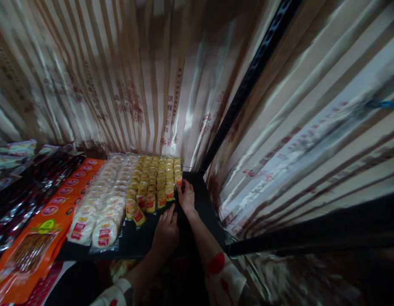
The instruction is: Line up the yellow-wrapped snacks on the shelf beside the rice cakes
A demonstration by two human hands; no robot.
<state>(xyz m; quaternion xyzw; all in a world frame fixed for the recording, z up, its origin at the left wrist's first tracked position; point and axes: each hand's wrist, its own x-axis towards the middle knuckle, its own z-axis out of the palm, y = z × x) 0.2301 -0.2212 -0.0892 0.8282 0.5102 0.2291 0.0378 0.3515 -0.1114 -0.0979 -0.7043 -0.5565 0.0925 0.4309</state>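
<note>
Several rows of small yellow snack packets (151, 178) with red labels stand on a black shelf (203, 204). At the front of the rightmost row, my right hand (187, 198) has its thumb and fingers closed round a packet (178, 180). My left hand (167, 229) is low over the shelf in front of the rows, fingers stretched out and nothing in them. One yellow packet (139, 217) leans askew at the front left of the rows. Next to it lie rows of clear-wrapped round white cakes (104, 233) with red labels.
Orange snack bags (53, 208) overlap in a line to the left, beside dark shiny packets (34, 187). A black metal upright (238, 102) rises at the shelf's back right corner. Printed plastic sheeting (146, 85) hangs behind and to the right.
</note>
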